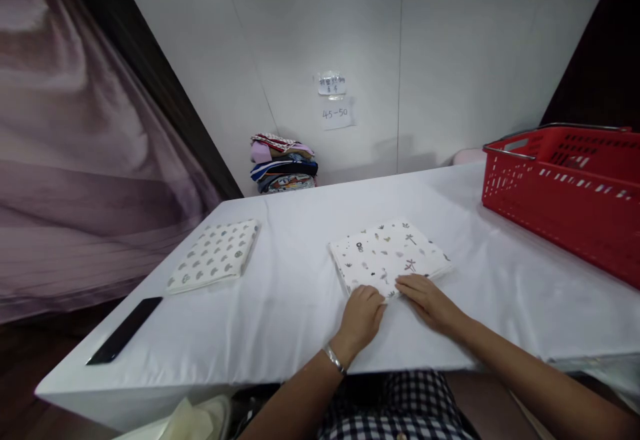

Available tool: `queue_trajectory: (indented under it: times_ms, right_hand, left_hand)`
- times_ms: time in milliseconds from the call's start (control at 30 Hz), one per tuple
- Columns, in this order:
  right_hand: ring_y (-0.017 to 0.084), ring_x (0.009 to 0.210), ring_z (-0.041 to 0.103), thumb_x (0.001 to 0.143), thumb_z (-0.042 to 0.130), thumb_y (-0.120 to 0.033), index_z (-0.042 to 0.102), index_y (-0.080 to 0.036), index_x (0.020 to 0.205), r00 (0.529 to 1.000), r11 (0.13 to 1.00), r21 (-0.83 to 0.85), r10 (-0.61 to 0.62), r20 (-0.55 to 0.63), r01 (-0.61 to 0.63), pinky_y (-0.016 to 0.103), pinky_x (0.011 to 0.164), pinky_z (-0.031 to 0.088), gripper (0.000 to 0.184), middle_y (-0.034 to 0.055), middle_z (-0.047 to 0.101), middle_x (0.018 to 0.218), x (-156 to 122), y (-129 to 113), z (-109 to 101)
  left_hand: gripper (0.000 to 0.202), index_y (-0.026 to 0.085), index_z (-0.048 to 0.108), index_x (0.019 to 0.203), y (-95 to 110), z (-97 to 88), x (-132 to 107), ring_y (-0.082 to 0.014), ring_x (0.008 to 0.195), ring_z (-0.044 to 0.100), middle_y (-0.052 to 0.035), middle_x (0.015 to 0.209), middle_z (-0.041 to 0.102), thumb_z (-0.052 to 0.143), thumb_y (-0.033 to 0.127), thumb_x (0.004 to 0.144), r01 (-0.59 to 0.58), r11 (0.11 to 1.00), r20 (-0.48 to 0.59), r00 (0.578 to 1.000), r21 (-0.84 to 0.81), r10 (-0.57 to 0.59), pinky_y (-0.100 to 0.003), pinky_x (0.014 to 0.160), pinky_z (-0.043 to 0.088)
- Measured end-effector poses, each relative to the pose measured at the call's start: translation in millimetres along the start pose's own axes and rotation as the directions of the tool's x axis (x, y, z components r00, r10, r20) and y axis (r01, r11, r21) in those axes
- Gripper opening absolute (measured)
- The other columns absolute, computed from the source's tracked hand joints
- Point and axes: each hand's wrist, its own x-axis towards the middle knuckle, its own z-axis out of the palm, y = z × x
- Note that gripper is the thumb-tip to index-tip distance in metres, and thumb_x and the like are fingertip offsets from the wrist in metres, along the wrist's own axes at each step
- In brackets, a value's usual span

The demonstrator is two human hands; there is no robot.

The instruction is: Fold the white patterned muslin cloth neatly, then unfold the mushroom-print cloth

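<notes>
A folded white cloth (385, 253) printed with small palm trees and other little motifs lies flat on the white-covered table in front of me. My left hand (363, 313), with a silver bracelet at the wrist, has its fingers curled over the cloth's near edge; the thumb side is partly hidden. Close beside it, my right hand (427, 299) rests its stretched fingers flat on the same near edge. Further left on the table is a second folded cloth (215, 253), white with grey mushroom-like prints, which neither hand touches.
A red plastic basket (560, 193) with metal handles stands at the right of the table (290, 333). A dark flat phone-like slab (127, 330) lies near the left edge. Several folded fabrics (284, 165) are stacked by the wall under paper labels (336, 113). A pink curtain (75, 160) hangs left.
</notes>
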Motion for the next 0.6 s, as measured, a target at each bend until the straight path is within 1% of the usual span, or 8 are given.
queue_trajectory:
  times_ms: [100, 167, 233, 300, 400, 467, 533, 600]
  right_hand:
    - [0.022, 0.117, 0.049, 0.089, 0.04, -0.015, 0.042, -0.023, 0.134, 1.0, 1.0, -0.003, 0.01, -0.009, -0.01, 0.048, 0.097, 0.041, 0.045, 0.011, 0.054, 0.126, -5, 1, 0]
    - [0.022, 0.117, 0.049, 0.089, 0.04, -0.016, 0.042, -0.023, 0.133, 1.0, 1.0, 0.005, 0.02, -0.018, -0.019, 0.049, 0.097, 0.041, 0.045, 0.0115, 0.055, 0.126, -6, 0, 0]
    - [0.022, 0.118, 0.049, 0.089, 0.041, -0.017, 0.043, -0.023, 0.133, 0.999, 0.999, 0.024, 0.037, -0.019, -0.037, 0.049, 0.098, 0.041, 0.044, 0.0116, 0.055, 0.126, -6, 0, -1]
    - [0.022, 0.117, 0.05, 0.09, 0.041, -0.02, 0.048, -0.024, 0.129, 0.997, 0.996, 0.057, 0.07, -0.013, -0.069, 0.047, 0.098, 0.042, 0.04, 0.0105, 0.056, 0.125, -3, -1, -3]
    - [0.02, 0.113, 0.053, 0.091, 0.041, -0.028, 0.057, -0.025, 0.12, 0.987, 0.984, 0.089, 0.158, -0.007, -0.157, 0.042, 0.096, 0.045, 0.033, 0.0081, 0.06, 0.119, 9, -1, -7]
    - [0.021, 0.117, 0.05, 0.092, 0.041, -0.033, 0.058, -0.023, 0.119, 0.976, 0.975, 0.06, 0.214, -0.022, -0.213, 0.042, 0.098, 0.043, 0.034, 0.0086, 0.058, 0.123, 20, 3, -9]
    - [0.024, 0.125, 0.043, 0.091, 0.041, -0.038, 0.054, -0.021, 0.124, 0.966, 0.966, -0.023, 0.258, -0.018, -0.258, 0.046, 0.101, 0.038, 0.039, 0.0105, 0.051, 0.131, 29, 13, -11]
    - [0.027, 0.129, 0.037, 0.09, 0.04, -0.044, 0.051, -0.02, 0.127, 0.942, 0.932, -0.15, 0.335, 0.005, -0.33, 0.052, 0.102, 0.034, 0.045, 0.0125, 0.045, 0.136, 30, 27, -13]
  left_hand:
    - [0.016, 0.02, 0.058, 0.088, 3, -4.1, 9, -0.0179, 0.09, 0.053, -0.0043, 0.093, 0.061, 0.044, 0.027, 0.09, 0.05, 0.998, -0.02, 0.998, -0.036, -0.051, -0.033, 0.081, 0.043]
    - [0.022, 0.02, 0.056, 0.105, 4, -1.3, 15, -0.0197, 0.105, 0.051, -0.0059, 0.112, 0.059, 0.044, 0.031, 0.09, 0.062, 0.998, -0.026, 0.998, 0.003, -0.062, -0.036, 0.09, 0.041]
    - [0.04, 0.019, 0.047, 0.124, 2, 5.7, 17, -0.0226, 0.122, 0.041, -0.0079, 0.132, 0.049, 0.046, 0.037, 0.088, 0.035, 0.995, 0.002, 0.999, 0.089, -0.035, -0.041, 0.1, 0.035]
    - [0.053, 0.017, 0.037, 0.134, 0, 14.1, 15, -0.0248, 0.131, 0.031, -0.0089, 0.142, 0.039, 0.046, 0.042, 0.088, -0.013, 0.985, 0.058, 0.998, 0.175, 0.003, -0.044, 0.106, 0.029]
    - [0.058, 0.016, 0.03, 0.139, -4, 23.0, 10, -0.0253, 0.135, 0.025, -0.0098, 0.145, 0.033, 0.042, 0.043, 0.089, -0.043, 0.971, 0.098, 0.995, 0.236, 0.02, -0.046, 0.108, 0.025]
    - [0.059, 0.016, 0.029, 0.139, -4, 25.2, 8, -0.0254, 0.135, 0.025, -0.0102, 0.146, 0.033, 0.043, 0.043, 0.089, -0.037, 0.969, 0.096, 0.995, 0.245, 0.014, -0.047, 0.108, 0.025]
    - [0.06, 0.016, 0.029, 0.139, -4, 25.3, 8, -0.0256, 0.136, 0.024, -0.0101, 0.146, 0.032, 0.044, 0.042, 0.088, -0.035, 0.97, 0.094, 0.995, 0.241, 0.013, -0.047, 0.109, 0.024]
    - [0.061, 0.016, 0.029, 0.139, -4, 24.9, 9, -0.0255, 0.136, 0.023, -0.0099, 0.146, 0.031, 0.046, 0.042, 0.087, -0.032, 0.973, 0.093, 0.996, 0.231, 0.011, -0.047, 0.109, 0.024]
